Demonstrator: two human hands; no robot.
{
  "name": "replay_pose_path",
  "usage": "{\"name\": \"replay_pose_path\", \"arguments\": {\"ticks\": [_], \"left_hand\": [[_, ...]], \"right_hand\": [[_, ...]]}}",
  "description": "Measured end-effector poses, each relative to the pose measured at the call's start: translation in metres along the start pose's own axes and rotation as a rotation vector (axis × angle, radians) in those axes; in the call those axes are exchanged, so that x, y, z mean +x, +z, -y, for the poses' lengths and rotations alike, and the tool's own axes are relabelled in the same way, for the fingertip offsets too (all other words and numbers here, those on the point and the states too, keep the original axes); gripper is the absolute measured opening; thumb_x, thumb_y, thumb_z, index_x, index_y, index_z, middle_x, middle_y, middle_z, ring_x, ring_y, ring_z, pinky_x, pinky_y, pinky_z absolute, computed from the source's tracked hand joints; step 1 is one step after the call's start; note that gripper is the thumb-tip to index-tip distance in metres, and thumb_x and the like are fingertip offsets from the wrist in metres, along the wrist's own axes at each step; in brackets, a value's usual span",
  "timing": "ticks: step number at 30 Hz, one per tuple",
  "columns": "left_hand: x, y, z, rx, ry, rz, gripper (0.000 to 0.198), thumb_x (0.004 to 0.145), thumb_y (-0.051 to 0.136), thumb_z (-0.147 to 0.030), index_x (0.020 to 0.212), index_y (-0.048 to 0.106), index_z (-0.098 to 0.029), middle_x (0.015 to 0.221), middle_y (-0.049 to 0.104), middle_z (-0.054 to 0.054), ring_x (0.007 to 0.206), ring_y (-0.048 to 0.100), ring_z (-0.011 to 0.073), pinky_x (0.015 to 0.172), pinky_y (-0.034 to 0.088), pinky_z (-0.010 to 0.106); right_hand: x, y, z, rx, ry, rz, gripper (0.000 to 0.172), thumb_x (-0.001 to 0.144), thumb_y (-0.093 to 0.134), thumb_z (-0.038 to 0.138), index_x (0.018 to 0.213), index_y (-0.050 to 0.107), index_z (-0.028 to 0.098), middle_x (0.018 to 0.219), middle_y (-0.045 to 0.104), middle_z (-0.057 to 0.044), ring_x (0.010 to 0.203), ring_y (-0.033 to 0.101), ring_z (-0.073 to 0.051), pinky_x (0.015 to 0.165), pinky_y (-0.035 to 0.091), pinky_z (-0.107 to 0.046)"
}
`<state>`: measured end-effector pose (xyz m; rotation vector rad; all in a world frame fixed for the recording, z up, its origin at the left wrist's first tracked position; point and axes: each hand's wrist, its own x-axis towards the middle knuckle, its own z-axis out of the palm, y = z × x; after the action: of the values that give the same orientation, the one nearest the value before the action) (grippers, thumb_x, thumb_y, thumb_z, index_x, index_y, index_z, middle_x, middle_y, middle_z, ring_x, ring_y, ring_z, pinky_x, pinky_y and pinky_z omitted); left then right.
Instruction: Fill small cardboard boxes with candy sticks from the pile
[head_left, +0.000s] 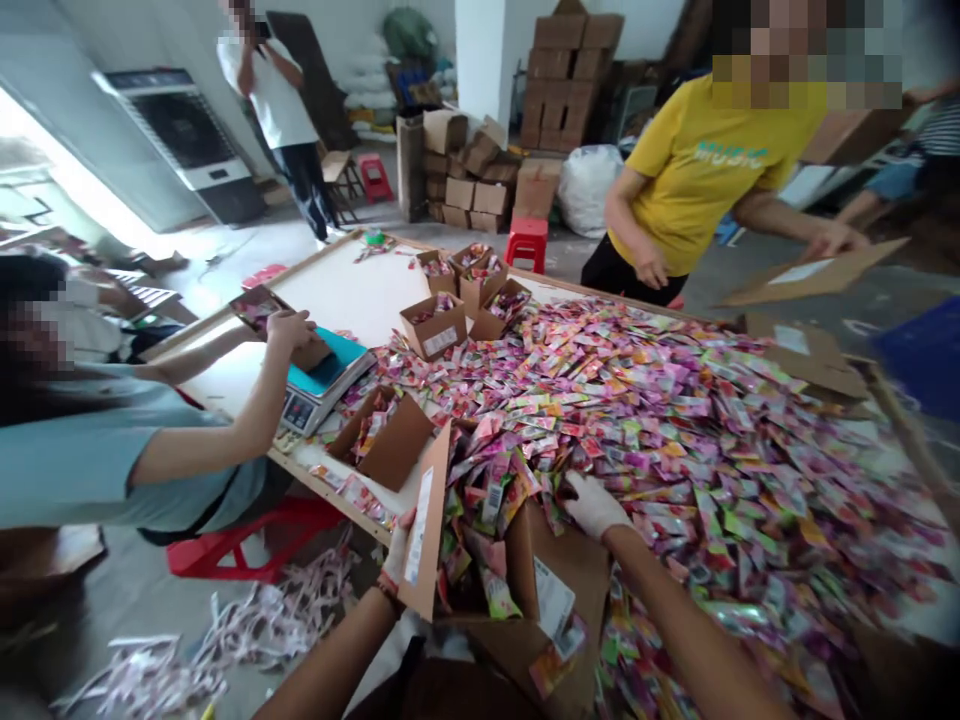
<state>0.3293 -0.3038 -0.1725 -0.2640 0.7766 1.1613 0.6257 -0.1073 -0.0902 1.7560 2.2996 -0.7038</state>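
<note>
1. The left hand (pixel 397 548) is gripping a flap (pixel 427 520) of an open box (pixel 523 560), its fingers closed on the cardboard edge; the box is standing by the near edge of the table (pixel 330 270), right in front of the person, with sachets (pixel 491 580) lying inside.
2. The right hand (pixel 595 505), in a pale glove, is resting at the near edge of the pile (pixel 637 400), just beyond the box; its fingers are curling, though I cannot tell whether they are gripping anything.
3. Beside the flap, a carton (pixel 397 440) is holding more sachets; farther off, a cluster of filled cartons (pixel 439 330) is standing against the pile.
4. On the left, a co-worker in light blue (pixel 75 440) is handling a carton over the scale (pixel 300 412); across the table, one in yellow (pixel 709 150) is holding flat cardboard (pixel 817 270).
</note>
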Motion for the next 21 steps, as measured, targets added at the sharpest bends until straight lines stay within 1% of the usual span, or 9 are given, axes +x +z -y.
{"name": "replay_pose_path", "arguments": {"ticks": [2, 5, 8, 10, 11, 13, 15, 19, 21], "left_hand": [[-0.003, 0.001, -0.002, -0.038, 0.017, -0.035, 0.045, 0.077, 0.058, -0.049, 0.093, 0.067, -0.007, 0.072, 0.073, 0.010, 0.061, 0.068, 0.0231, 0.063, 0.055, 0.033], [-0.010, 0.001, -0.010, -0.070, -0.003, 0.004, 0.043, 0.077, 0.060, -0.046, 0.091, 0.067, -0.005, 0.077, 0.073, 0.014, 0.066, 0.070, 0.0264, 0.063, 0.056, 0.035], [-0.012, 0.001, -0.019, -0.095, -0.047, 0.128, 0.040, 0.076, 0.062, -0.040, 0.092, 0.066, -0.004, 0.078, 0.073, 0.015, 0.069, 0.071, 0.0275, 0.067, 0.057, 0.036], [-0.008, 0.003, -0.022, -0.114, -0.068, 0.180, 0.039, 0.076, 0.063, -0.037, 0.094, 0.066, -0.003, 0.080, 0.073, 0.016, 0.070, 0.071, 0.0273, 0.071, 0.056, 0.037], [-0.004, 0.005, -0.023, -0.122, -0.078, 0.188, 0.040, 0.076, 0.063, -0.037, 0.097, 0.065, -0.002, 0.082, 0.073, 0.016, 0.071, 0.071, 0.0273, 0.072, 0.056, 0.038], [0.004, 0.010, -0.025, -0.129, -0.097, 0.173, 0.045, 0.077, 0.062, -0.037, 0.104, 0.063, -0.001, 0.084, 0.073, 0.016, 0.072, 0.071, 0.0271, 0.075, 0.055, 0.038], [0.011, 0.017, -0.027, -0.121, -0.126, 0.156, 0.051, 0.077, 0.062, -0.037, 0.111, 0.060, 0.001, 0.082, 0.073, 0.016, 0.071, 0.070, 0.0269, 0.074, 0.054, 0.037], [0.010, 0.031, -0.031, -0.106, -0.155, 0.228, 0.057, 0.075, 0.062, -0.041, 0.114, 0.059, 0.001, 0.078, 0.073, 0.015, 0.071, 0.070, 0.0274, 0.074, 0.053, 0.037], [0.004, 0.039, -0.035, -0.089, -0.174, 0.216, 0.054, 0.076, 0.061, -0.043, 0.107, 0.062, 0.001, 0.078, 0.073, 0.016, 0.069, 0.069, 0.0267, 0.072, 0.053, 0.036]], "right_hand": [[0.003, 0.012, -0.007, -0.038, -0.008, 0.030, 0.025, 0.078, 0.047, 0.012, 0.094, 0.066, 0.014, 0.093, 0.067, -0.012, 0.084, 0.060, -0.019, 0.074, 0.040, -0.027], [-0.020, -0.018, -0.005, -0.070, 0.005, -0.039, 0.023, 0.081, 0.042, 0.015, 0.080, 0.065, 0.016, 0.084, 0.068, -0.011, 0.080, 0.060, -0.020, 0.073, 0.041, -0.028], [-0.063, -0.063, 0.019, -0.010, -0.129, -0.401, 0.022, 0.084, 0.044, 0.023, 0.088, 0.065, 0.018, 0.086, 0.068, -0.008, 0.082, 0.061, -0.019, 0.077, 0.046, -0.029], [-0.091, -0.078, 0.049, 0.044, -0.333, -0.660, 0.026, 0.085, 0.044, 0.023, 0.100, 0.065, 0.019, 0.095, 0.068, -0.008, 0.088, 0.062, -0.019, 0.084, 0.048, -0.030], [-0.104, -0.081, 0.066, 0.050, -0.442, -0.705, 0.029, 0.085, 0.044, 0.021, 0.107, 0.064, 0.019, 0.101, 0.068, -0.008, 0.093, 0.062, -0.018, 0.088, 0.049, -0.030], [-0.122, -0.079, 0.099, 0.032, -0.622, -0.625, 0.042, 0.083, 0.043, 0.015, 0.122, 0.057, 0.020, 0.116, 0.064, -0.006, 0.105, 0.060, -0.018, 0.095, 0.048, -0.032], [-0.130, -0.075, 0.122, 0.053, -0.645, -0.474, 0.055, 0.079, 0.042, 0.011, 0.133, 0.047, 0.024, 0.130, 0.056, -0.005, 0.117, 0.053, -0.020, 0.100, 0.045, -0.035], [-0.116, -0.059, 0.130, 0.369, -0.196, -0.327, 0.058, 0.080, 0.048, 0.029, 0.137, 0.039, 0.020, 0.127, 0.057, -0.012, 0.108, 0.060, -0.022, 0.092, 0.050, -0.037], [-0.103, -0.041, 0.123, 0.517, -0.148, -0.210, 0.057, 0.079, 0.051, 0.035, 0.132, 0.044, 0.017, 0.111, 0.065, -0.013, 0.094, 0.065, -0.021, 0.083, 0.054, -0.033]]}}
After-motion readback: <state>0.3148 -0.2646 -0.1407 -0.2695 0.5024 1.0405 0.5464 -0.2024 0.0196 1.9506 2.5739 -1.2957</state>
